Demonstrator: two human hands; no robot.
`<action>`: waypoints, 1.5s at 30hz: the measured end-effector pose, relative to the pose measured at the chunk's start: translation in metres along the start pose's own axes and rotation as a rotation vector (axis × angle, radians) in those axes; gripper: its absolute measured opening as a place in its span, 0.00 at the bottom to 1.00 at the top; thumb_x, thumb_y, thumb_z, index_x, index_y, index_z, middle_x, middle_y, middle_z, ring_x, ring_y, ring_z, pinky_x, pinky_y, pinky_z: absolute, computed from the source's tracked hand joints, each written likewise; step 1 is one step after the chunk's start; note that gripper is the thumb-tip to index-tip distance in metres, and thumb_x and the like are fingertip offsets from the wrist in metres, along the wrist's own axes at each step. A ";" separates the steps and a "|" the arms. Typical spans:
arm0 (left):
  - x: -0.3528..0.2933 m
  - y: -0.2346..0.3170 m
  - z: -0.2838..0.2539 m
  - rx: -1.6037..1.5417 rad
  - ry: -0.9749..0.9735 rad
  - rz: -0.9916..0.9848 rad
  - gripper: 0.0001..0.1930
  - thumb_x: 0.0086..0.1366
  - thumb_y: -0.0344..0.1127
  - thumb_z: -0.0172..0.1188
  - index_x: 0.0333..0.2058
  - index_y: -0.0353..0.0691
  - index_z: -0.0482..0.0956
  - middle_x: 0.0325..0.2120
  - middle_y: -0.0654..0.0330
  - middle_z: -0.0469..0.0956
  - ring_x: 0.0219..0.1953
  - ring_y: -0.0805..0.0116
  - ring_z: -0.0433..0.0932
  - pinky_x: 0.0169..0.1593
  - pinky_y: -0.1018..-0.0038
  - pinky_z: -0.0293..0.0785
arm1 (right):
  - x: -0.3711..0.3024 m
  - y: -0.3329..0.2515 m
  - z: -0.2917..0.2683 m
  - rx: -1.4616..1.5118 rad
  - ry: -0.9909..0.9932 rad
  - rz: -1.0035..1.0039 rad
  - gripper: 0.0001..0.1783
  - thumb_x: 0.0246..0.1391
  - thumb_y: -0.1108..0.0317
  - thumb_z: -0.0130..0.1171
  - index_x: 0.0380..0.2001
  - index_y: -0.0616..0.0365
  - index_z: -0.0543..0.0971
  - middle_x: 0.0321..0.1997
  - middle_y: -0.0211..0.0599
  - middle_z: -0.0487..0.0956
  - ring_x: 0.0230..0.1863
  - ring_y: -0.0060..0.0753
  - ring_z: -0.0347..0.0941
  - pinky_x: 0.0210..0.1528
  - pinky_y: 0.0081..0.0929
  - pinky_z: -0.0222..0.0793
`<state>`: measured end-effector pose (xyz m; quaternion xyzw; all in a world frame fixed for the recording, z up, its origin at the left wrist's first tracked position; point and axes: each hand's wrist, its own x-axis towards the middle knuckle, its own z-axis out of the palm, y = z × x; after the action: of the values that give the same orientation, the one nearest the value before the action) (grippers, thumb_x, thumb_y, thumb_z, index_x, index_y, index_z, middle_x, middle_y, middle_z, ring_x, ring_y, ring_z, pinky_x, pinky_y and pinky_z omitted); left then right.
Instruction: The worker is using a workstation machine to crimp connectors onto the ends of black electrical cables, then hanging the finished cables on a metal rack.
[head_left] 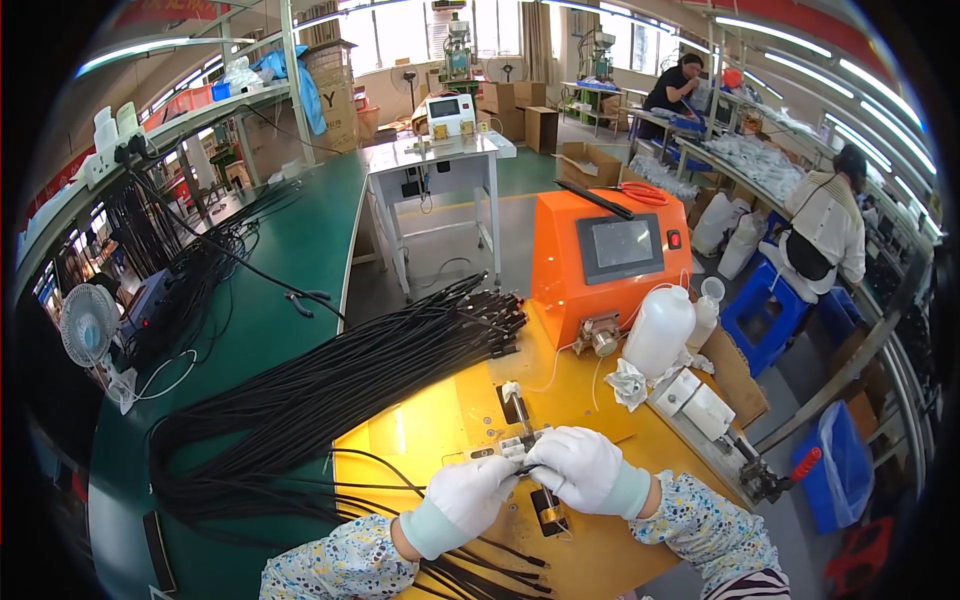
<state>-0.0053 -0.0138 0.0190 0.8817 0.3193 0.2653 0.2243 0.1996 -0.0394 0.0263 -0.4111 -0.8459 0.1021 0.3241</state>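
Both my hands wear white gloves and meet over a small metal fixture [516, 447] on the yellow machine bed [400, 430]. My left hand [468, 502] is closed in a pinch, and a short dark length of black cable [524, 470] shows at its fingertips. From the right, my right hand [582, 470] pinches the same cable close by; the fingers hide most of it. A large bundle of black cables [330, 385] lies left of the fixture, its ends gathered on the bed. More loose cable ends [510, 575] lie below my left wrist.
Behind the bed stands an orange machine [560, 250] with a screen, pliers-like red handles on top. White bottles [660, 330] and a toggle clamp with a red handle [765, 475] are at right. Pliers [312, 302] and a small fan [90, 325] are left. Two people work beyond.
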 end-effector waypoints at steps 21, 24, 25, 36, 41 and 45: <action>0.007 -0.018 0.013 0.328 0.070 0.114 0.19 0.58 0.29 0.58 0.50 0.45 0.75 0.25 0.59 0.72 0.23 0.58 0.75 0.28 0.68 0.74 | 0.002 0.030 -0.007 -0.203 -0.010 0.082 0.05 0.50 0.64 0.60 0.31 0.49 0.76 0.29 0.31 0.75 0.33 0.38 0.73 0.35 0.34 0.68; 0.007 -0.021 0.015 0.166 0.132 0.099 0.19 0.59 0.29 0.55 0.50 0.45 0.75 0.26 0.59 0.72 0.23 0.59 0.75 0.28 0.68 0.74 | 0.003 0.027 -0.005 -0.189 -0.009 0.069 0.06 0.50 0.63 0.60 0.31 0.49 0.77 0.29 0.31 0.75 0.32 0.38 0.73 0.35 0.34 0.68; 0.006 -0.021 0.016 0.165 0.131 0.098 0.19 0.59 0.29 0.55 0.50 0.45 0.75 0.26 0.59 0.72 0.23 0.59 0.75 0.28 0.68 0.74 | 0.003 0.025 -0.002 -0.200 -0.011 0.055 0.05 0.50 0.63 0.60 0.30 0.49 0.77 0.28 0.31 0.75 0.33 0.38 0.73 0.35 0.34 0.68; 0.002 -0.017 0.013 0.590 0.033 0.221 0.21 0.57 0.32 0.54 0.51 0.44 0.75 0.27 0.65 0.71 0.29 0.68 0.71 0.31 0.73 0.70 | 0.013 0.038 -0.007 -0.182 -0.039 0.130 0.05 0.50 0.61 0.59 0.27 0.48 0.78 0.27 0.31 0.75 0.34 0.37 0.74 0.38 0.35 0.68; 0.001 -0.023 0.015 0.668 0.026 0.257 0.21 0.57 0.33 0.53 0.51 0.42 0.75 0.26 0.66 0.70 0.29 0.68 0.71 0.32 0.73 0.70 | 0.083 0.071 -0.006 -0.738 -0.033 0.077 0.06 0.50 0.64 0.57 0.26 0.50 0.81 0.30 0.33 0.79 0.36 0.36 0.77 0.37 0.33 0.70; 0.004 -0.017 0.014 0.648 0.030 0.253 0.21 0.57 0.32 0.53 0.51 0.43 0.75 0.26 0.66 0.71 0.29 0.68 0.71 0.33 0.72 0.70 | 0.133 0.101 0.021 -0.936 -0.256 0.251 0.08 0.51 0.68 0.55 0.30 0.51 0.84 0.33 0.33 0.82 0.38 0.35 0.80 0.36 0.34 0.73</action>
<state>-0.0015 -0.0022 -0.0002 0.9357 0.2783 0.1889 -0.1065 0.1891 0.1288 0.0276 -0.5950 -0.7781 -0.2005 -0.0163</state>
